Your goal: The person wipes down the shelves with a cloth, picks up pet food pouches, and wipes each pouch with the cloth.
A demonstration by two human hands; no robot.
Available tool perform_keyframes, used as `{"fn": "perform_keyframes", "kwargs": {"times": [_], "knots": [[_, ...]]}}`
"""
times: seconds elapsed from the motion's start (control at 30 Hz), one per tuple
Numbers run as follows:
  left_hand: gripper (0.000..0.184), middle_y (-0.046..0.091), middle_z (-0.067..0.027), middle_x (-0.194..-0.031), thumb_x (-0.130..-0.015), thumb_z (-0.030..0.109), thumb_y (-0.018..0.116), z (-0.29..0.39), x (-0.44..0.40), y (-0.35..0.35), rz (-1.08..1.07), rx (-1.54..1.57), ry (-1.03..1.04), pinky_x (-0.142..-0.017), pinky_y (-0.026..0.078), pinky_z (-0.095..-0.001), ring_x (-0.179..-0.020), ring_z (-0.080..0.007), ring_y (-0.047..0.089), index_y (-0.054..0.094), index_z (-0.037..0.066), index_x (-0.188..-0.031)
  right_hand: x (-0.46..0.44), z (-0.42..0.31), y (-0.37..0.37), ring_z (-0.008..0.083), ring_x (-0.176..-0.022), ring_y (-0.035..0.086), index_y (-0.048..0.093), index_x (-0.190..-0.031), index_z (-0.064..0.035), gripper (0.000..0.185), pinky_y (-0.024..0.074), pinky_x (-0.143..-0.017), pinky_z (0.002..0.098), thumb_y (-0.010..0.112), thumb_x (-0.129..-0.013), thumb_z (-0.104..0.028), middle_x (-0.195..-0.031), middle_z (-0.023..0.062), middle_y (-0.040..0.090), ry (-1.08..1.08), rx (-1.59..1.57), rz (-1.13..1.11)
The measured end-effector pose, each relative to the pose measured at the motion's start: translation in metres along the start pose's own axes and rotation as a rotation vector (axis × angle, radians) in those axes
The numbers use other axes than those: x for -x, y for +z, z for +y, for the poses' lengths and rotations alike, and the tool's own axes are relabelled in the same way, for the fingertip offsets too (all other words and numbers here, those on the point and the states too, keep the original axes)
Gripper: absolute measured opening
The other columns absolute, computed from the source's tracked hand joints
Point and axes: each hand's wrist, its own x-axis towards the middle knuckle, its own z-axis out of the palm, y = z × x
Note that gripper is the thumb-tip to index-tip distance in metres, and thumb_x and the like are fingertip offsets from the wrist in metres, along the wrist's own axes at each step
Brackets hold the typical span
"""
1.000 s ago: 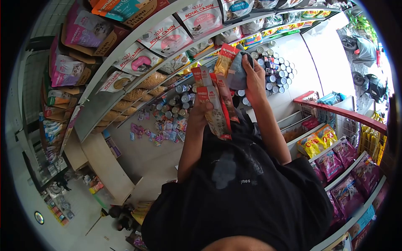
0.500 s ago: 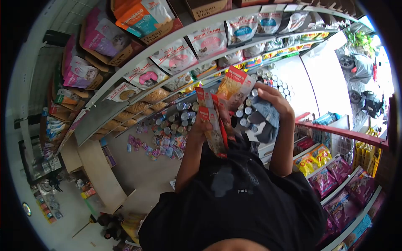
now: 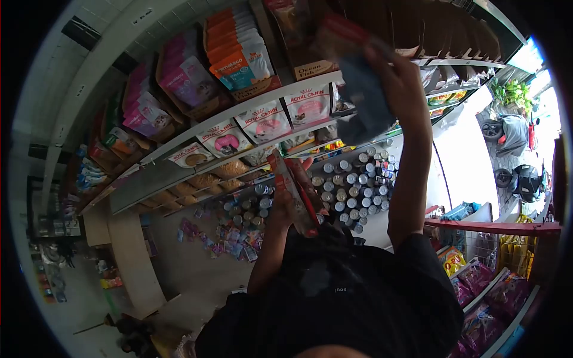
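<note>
My left hand (image 3: 283, 207) is closed around several red pet food pouches (image 3: 305, 209), held upright in front of my chest. Raised to the top shelf, my right hand (image 3: 401, 80) grips another red-topped pouch (image 3: 341, 33), smeared by motion. A blue-grey cloth (image 3: 365, 98) hangs from that same hand, below the pouch. Just left of the raised pouch is a brown Ocean Fish carton (image 3: 315, 68) with a pouch standing in it. Orange pouches (image 3: 242, 59) fill the carton further left.
Royal Canin bags (image 3: 262, 122) line the shelf below, with bags of brown kibble (image 3: 203, 182) under them. Many cans (image 3: 352, 194) and small sachets (image 3: 236, 238) lie lower down. A red rail (image 3: 495, 225) and purple bags (image 3: 507, 295) are on the right.
My right hand has risen from chest height to the top shelf, carrying one pouch and the cloth away from the others. My left hand still holds its pouches. The view has shifted.
</note>
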Motion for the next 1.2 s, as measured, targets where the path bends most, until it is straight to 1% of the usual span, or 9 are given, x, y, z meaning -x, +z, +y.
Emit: {"fn": "perform_keyframes", "kwargs": {"times": [0.07, 0.2, 0.37, 0.5, 0.7, 0.83, 1.0, 1.1, 1.2], "knots": [[0.089, 0.047, -0.0178, -0.149, -0.074, 0.025, 0.082, -0.002, 0.003, -0.009, -0.009, -0.01, -0.012, -0.094, 0.051, -0.0401, -0.114, -0.0254, 0.061, 0.038, 0.007, -0.15, -0.037, -0.006, 0.011, 0.017, -0.071, 0.066, 0.072, -0.114, 0.0003, 0.039, 0.054, -0.068, 0.0303, 0.063, -0.098, -0.034, -0.083, 0.0164, 0.072, -0.098, 0.08, 0.021], [0.085, 0.052, -0.0155, -0.145, -0.074, 0.025, 0.082, -0.003, 0.008, -0.026, -0.008, -0.031, -0.034, -0.094, 0.051, -0.0393, -0.112, -0.0246, 0.062, 0.042, 0.008, -0.147, -0.098, 0.007, 0.04, 0.0151, -0.072, 0.064, 0.065, -0.125, -0.0015, 0.047, 0.0502, -0.065, 0.0291, 0.065, -0.097, -0.04, -0.089, 0.0114, 0.072, -0.155, 0.179, -0.161], [0.081, 0.058, -0.0135, -0.136, -0.074, 0.023, 0.082, -0.005, 0.01, -0.028, 0.016, -0.038, -0.113, -0.093, 0.051, -0.0392, -0.111, -0.0244, 0.063, 0.046, 0.008, -0.144, -0.14, 0.067, 0.088, 0.0262, -0.081, 0.07, 0.054, -0.138, -0.0048, 0.052, 0.0542, -0.07, 0.0352, 0.064, -0.097, -0.036, -0.105, 0.0186, 0.071, -0.548, 0.243, 0.092], [0.079, 0.062, -0.0121, -0.129, -0.074, 0.021, 0.081, 0.001, 0.014, -0.008, 0.11, -0.149, -0.03, -0.093, 0.051, -0.0394, -0.11, -0.0245, 0.063, 0.046, 0.009, -0.144, -0.098, 0.056, 0.104, 0.0492, -0.099, 0.066, 0.046, -0.139, -0.0042, 0.053, 0.0534, -0.083, 0.0552, 0.059, -0.094, -0.029, -0.117, 0.0255, 0.067, -0.469, 0.329, 0.215], [0.078, 0.062, -0.0112, -0.129, -0.074, 0.021, 0.08, 0.003, 0.013, -0.029, 0.08, -0.077, -0.144, -0.092, 0.051, -0.0391, -0.109, -0.0242, 0.063, 0.046, 0.009, -0.143, -0.097, 0.03, 0.097, 0.0452, -0.101, 0.067, 0.055, -0.138, -0.0098, 0.044, 0.0563, -0.081, 0.0456, 0.059, -0.095, -0.02, -0.118, 0.0221, 0.068, -0.27, 0.59, -0.068], [0.071, 0.062, -0.0093, -0.128, -0.079, 0.022, 0.077, 0.012, 0.002, -0.017, -0.196, -0.081, -0.09, -0.092, 0.051, -0.039, -0.108, -0.0225, 0.063, 0.047, 0.01, -0.142, -0.102, 0.005, 0.1, 0.0442, -0.101, 0.067, 0.066, -0.124, -0.0087, 0.033, 0.0549, -0.081, 0.0465, 0.058, -0.093, -0.017, -0.114, 0.0192, 0.07, 0.033, 0.802, -0.304], [0.061, 0.064, -0.0093, -0.125, -0.086, 0.024, 0.072, 0.005, 0.002, -0.02, 0.039, 0.017, -0.159, -0.091, 0.052, -0.0382, -0.106, -0.0215, 0.065, 0.049, 0.01, -0.14, -0.056, 0.033, 0.096, 0.027, -0.092, 0.07, 0.071, -0.115, -0.0064, 0.029, 0.0531, -0.08, 0.0349, 0.058, -0.097, -0.025, -0.103, 0.0131, 0.073, -0.365, 0.186, 0.179], [0.051, 0.066, -0.0096, -0.12, -0.091, 0.025, 0.068, -0.008, 0.002, -0.061, 0.221, 0.007, -0.13, -0.09, 0.052, -0.0367, -0.103, -0.021, 0.066, 0.051, 0.01, -0.137, 0.017, 0.056, 0.104, 0.0216, -0.09, 0.067, 0.07, -0.114, -0.0068, 0.029, 0.0512, -0.082, 0.0308, 0.057, -0.099, -0.028, -0.105, 0.0097, 0.073, -0.157, -0.134, 0.301], [0.047, 0.069, -0.0089, -0.114, -0.091, 0.024, 0.069, -0.021, 0.01, -0.106, 0.386, 0.457, -0.261, -0.086, 0.054, -0.0349, -0.097, -0.0211, 0.068, 0.055, 0.009, -0.133, 0.087, 0.145, 0.116, 0.02, -0.088, 0.066, 0.067, -0.112, -0.0057, 0.03, 0.0512, -0.082, 0.0315, 0.052, -0.102, -0.029, -0.106, 0.0098, 0.071, 0.422, -0.867, 0.317]]}}
